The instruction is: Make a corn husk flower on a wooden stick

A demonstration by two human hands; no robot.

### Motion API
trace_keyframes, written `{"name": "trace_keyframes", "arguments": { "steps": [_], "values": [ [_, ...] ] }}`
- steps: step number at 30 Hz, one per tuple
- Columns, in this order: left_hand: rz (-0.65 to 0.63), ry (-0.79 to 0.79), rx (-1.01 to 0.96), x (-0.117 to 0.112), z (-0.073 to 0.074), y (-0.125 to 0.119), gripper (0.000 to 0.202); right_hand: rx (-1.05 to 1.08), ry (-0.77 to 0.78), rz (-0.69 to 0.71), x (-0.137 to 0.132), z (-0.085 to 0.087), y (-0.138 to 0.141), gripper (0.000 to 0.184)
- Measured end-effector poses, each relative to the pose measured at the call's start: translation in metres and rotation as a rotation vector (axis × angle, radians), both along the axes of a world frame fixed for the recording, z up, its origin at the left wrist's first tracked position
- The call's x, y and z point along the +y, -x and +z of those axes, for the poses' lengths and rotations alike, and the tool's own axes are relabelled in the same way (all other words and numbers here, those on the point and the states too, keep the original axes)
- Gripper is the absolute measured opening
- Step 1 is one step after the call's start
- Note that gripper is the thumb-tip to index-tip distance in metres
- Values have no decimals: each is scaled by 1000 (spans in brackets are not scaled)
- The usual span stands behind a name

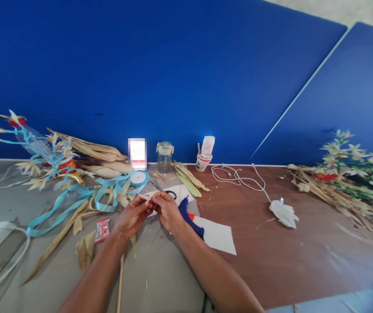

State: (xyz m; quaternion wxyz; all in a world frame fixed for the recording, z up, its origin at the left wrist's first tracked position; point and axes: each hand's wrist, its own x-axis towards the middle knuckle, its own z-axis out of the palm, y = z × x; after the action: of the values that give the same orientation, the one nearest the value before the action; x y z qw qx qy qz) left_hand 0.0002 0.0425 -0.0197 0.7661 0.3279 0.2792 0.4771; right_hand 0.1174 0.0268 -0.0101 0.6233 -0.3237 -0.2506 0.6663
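My left hand (136, 213) and my right hand (166, 211) meet over the middle of the table, fingertips pinched together. Between them shows a sliver of something small and pale, perhaps a strip of corn husk (146, 197), mostly hidden by the fingers. Just right of my right hand lies a blue glue gun (186, 213) on white paper (220, 237). Scissors with black handles (172, 194) lie behind the hands. To the left, light blue ribbon (103, 202) trails in loops from its spool (138, 178), among dried corn husks (75, 219).
Along the blue partition (173, 78) stand a glass jar (164, 161) and a paper cup (203, 161). A white cable (238, 176) crosses the brown tabletop to crumpled tissue (284, 213). Husk flowers (347, 152) lie far right; a plastic bottle (38, 141) leans left. A candy packet (102, 230) lies nearby.
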Motion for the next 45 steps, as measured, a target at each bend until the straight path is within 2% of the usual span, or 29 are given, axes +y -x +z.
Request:
{"name": "trace_keyframes", "arguments": {
  "steps": [8, 11, 19, 29, 36, 40, 45],
  "values": [
    [3, 40, -35, 1, 1, 4, 19, 167, 147, 52, 5, 3, -14, 23],
    [18, 24, -24, 2, 0, 5, 18, 164, 143, 84, 4, 3, -14, 25],
    [23, -73, 58, 2, -2, 4, 17, 28, 20, 80, 1, 6, -6, 14],
    [9, -129, 72, 3, -6, 4, 14, -36, 44, 43, 1, 3, -3, 12],
    [28, -110, 67, 1, -2, 2, 13, -22, 36, 59, 1, 2, -3, 12],
    [29, -107, 47, 2, -1, 3, 14, 75, 9, 123, 2, 4, -6, 7],
    [30, -65, 23, 3, -3, 5, 15, 173, 138, 100, 4, 4, -10, 7]
  ]
}}
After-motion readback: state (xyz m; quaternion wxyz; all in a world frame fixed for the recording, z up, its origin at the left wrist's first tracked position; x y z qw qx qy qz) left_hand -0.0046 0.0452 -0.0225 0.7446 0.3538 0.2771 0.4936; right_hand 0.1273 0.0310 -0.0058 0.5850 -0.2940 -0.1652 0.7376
